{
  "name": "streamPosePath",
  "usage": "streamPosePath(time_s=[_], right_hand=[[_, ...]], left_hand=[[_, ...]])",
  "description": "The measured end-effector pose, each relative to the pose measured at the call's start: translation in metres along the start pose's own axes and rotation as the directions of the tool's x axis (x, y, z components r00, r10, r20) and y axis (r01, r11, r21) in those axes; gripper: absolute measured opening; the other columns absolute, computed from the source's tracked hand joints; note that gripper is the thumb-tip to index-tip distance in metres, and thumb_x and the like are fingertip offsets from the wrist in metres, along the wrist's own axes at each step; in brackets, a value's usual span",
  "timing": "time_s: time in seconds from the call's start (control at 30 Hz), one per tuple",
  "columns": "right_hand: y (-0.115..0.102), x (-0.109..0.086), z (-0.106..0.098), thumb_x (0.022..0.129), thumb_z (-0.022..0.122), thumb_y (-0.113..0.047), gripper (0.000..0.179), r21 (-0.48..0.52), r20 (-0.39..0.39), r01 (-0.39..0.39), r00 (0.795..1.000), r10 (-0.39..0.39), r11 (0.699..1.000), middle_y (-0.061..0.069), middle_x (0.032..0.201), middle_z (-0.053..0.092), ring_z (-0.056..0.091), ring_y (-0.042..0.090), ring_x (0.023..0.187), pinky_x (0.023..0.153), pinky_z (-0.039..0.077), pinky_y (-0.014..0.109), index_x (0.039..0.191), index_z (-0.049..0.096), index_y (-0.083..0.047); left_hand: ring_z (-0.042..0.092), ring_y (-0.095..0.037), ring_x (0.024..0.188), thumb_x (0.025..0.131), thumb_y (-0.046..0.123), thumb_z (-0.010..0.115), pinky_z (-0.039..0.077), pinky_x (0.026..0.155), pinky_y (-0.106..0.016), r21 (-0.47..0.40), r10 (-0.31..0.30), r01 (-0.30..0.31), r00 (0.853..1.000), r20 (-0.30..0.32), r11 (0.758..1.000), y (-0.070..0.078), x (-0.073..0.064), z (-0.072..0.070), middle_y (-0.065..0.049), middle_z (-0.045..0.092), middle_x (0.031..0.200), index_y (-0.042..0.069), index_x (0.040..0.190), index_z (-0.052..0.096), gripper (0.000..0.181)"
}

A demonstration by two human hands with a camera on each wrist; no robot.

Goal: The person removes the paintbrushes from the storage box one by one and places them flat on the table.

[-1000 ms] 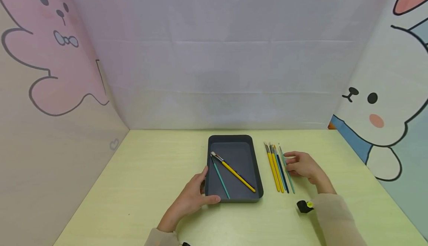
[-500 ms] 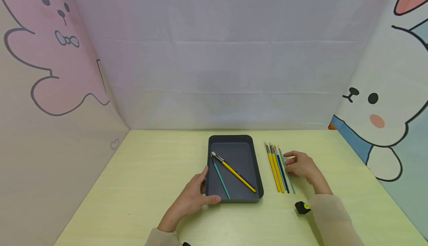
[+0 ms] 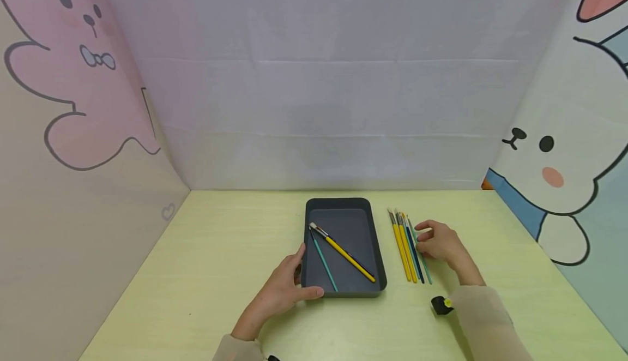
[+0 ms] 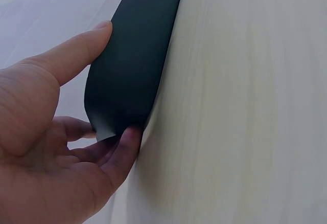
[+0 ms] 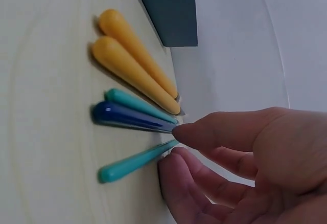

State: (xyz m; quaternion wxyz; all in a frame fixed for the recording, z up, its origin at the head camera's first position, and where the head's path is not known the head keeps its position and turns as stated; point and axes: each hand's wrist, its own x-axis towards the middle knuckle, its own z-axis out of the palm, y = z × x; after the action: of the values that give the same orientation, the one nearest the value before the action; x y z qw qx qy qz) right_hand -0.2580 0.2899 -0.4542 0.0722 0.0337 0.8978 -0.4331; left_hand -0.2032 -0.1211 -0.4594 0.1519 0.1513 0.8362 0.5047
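Observation:
My left hand [image 3: 282, 286] grips the near left corner of a dark grey tray [image 3: 350, 222]; in the left wrist view its thumb lies on the rim and fingers curl at the corner. Inside the tray rest a yellow paintbrush [image 3: 343, 249], a teal one [image 3: 324, 260] and a dark handle partly under the yellow one. To the tray's right, my right hand [image 3: 443, 244] pinches a teal paintbrush [image 5: 133, 162] between thumb and fingertips, its handle end still low at the table. Beside it lie two yellow paintbrushes [image 5: 135, 75], a dark blue one [image 5: 130, 117] and a blue-teal one [image 5: 138, 105].
The pale yellow table [image 3: 221, 252] meets a white cloth backdrop [image 3: 324, 104] behind. Printed side panels stand left and right, one with a pink animal [image 3: 93, 94], one with a white rabbit [image 3: 564, 175]. A small black device [image 3: 441, 305] sits at the right sleeve.
My right hand has shifted slightly left, toward the other paintbrushes, and the teal paintbrush at its fingers has moved a little. The left hand and tray stay in place.

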Motion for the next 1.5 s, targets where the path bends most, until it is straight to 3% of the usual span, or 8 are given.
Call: streamPosePath(time_s=[0.2, 0.4, 0.57, 0.8, 1.13, 1.3, 1.4, 1.5], right_hand=[[-0.013, -0.007, -0.003, 0.094, 0.075, -0.008, 0.051, -0.114, 0.003, 0.116, 0.993, -0.116, 0.987, 0.024, 0.118, 0.069, 0.071, 0.031, 0.092, 0.072, 0.06, 0.04, 0.141, 0.058, 0.004], [-0.028, -0.015, -0.006, 0.096, 0.076, -0.01, 0.052, -0.112, 0.029, 0.195, 0.981, -0.193, 0.974, 0.024, 0.12, 0.069, 0.07, 0.039, 0.105, 0.079, 0.062, 0.046, 0.143, 0.059, 0.003], [-0.04, -0.017, 0.0, 0.096, 0.076, -0.007, 0.051, -0.095, 0.056, 0.253, 0.967, -0.248, 0.963, 0.022, 0.118, 0.069, 0.071, 0.036, 0.102, 0.079, 0.062, 0.043, 0.143, 0.059, 0.004], [-0.068, -0.009, 0.014, 0.091, 0.081, -0.004, 0.05, -0.117, 0.103, 0.366, 0.929, -0.355, 0.923, 0.02, 0.113, 0.07, 0.071, 0.027, 0.093, 0.076, 0.06, 0.037, 0.137, 0.063, 0.003], [-0.114, 0.005, 0.026, 0.091, 0.077, -0.001, 0.051, -0.177, 0.23, 0.438, 0.889, -0.396, 0.882, 0.024, 0.12, 0.068, 0.072, 0.032, 0.097, 0.08, 0.062, 0.043, 0.14, 0.063, 0.001], [-0.126, 0.017, 0.039, 0.088, 0.077, 0.001, 0.05, -0.251, 0.294, 0.505, 0.853, -0.432, 0.826, 0.022, 0.115, 0.069, 0.069, 0.033, 0.098, 0.079, 0.06, 0.042, 0.136, 0.065, 0.003], [-0.131, 0.024, 0.047, 0.088, 0.077, 0.0, 0.049, -0.292, 0.346, 0.525, 0.838, -0.423, 0.8, 0.022, 0.115, 0.07, 0.067, 0.034, 0.101, 0.08, 0.059, 0.043, 0.136, 0.065, 0.004], [-0.136, 0.03, 0.054, 0.088, 0.079, -0.001, 0.052, -0.313, 0.388, 0.51, 0.839, -0.382, 0.801, 0.021, 0.116, 0.07, 0.067, 0.033, 0.101, 0.081, 0.059, 0.043, 0.137, 0.064, 0.005]], left_hand=[[0.058, -0.032, 0.134, 0.087, 0.031, 0.091, 0.052, 0.11, -0.046, 0.001, -0.016, 0.016, 1.0, 0.001, 1.0, 0.0, 0.001, 0.0, -0.025, 0.038, 0.16, 0.007, 0.171, 0.013, 0.117], [0.058, -0.031, 0.134, 0.087, 0.031, 0.091, 0.052, 0.11, -0.046, -0.01, -0.013, 0.013, 1.0, 0.004, 1.0, -0.001, 0.001, 0.001, -0.024, 0.038, 0.16, 0.007, 0.171, 0.012, 0.117], [0.058, -0.031, 0.134, 0.087, 0.031, 0.091, 0.052, 0.11, -0.045, -0.014, -0.007, 0.007, 1.0, 0.003, 1.0, -0.001, 0.001, 0.0, -0.024, 0.039, 0.159, 0.007, 0.171, 0.012, 0.117], [0.058, -0.032, 0.135, 0.088, 0.03, 0.091, 0.053, 0.11, -0.045, -0.01, -0.004, 0.004, 1.0, -0.001, 1.0, 0.0, 0.0, 0.0, -0.025, 0.038, 0.159, 0.006, 0.171, 0.012, 0.117], [0.059, -0.031, 0.132, 0.087, 0.03, 0.092, 0.053, 0.109, -0.044, 0.001, 0.003, -0.003, 1.0, -0.005, 1.0, 0.001, -0.001, 0.001, -0.025, 0.039, 0.157, 0.007, 0.171, 0.013, 0.117], [0.06, -0.031, 0.131, 0.087, 0.031, 0.091, 0.054, 0.108, -0.044, 0.001, 0.0, 0.0, 1.0, -0.007, 1.0, 0.001, -0.001, 0.001, -0.025, 0.039, 0.158, 0.007, 0.171, 0.013, 0.117], [0.06, -0.031, 0.131, 0.087, 0.03, 0.091, 0.054, 0.108, -0.044, -0.008, -0.003, 0.002, 1.0, -0.005, 1.0, 0.001, -0.001, 0.001, -0.025, 0.039, 0.157, 0.006, 0.171, 0.013, 0.117], [0.059, -0.031, 0.132, 0.087, 0.03, 0.091, 0.053, 0.108, -0.044, -0.012, -0.004, 0.004, 1.0, -0.002, 1.0, 0.0, -0.001, 0.001, -0.025, 0.039, 0.158, 0.006, 0.171, 0.013, 0.117]])
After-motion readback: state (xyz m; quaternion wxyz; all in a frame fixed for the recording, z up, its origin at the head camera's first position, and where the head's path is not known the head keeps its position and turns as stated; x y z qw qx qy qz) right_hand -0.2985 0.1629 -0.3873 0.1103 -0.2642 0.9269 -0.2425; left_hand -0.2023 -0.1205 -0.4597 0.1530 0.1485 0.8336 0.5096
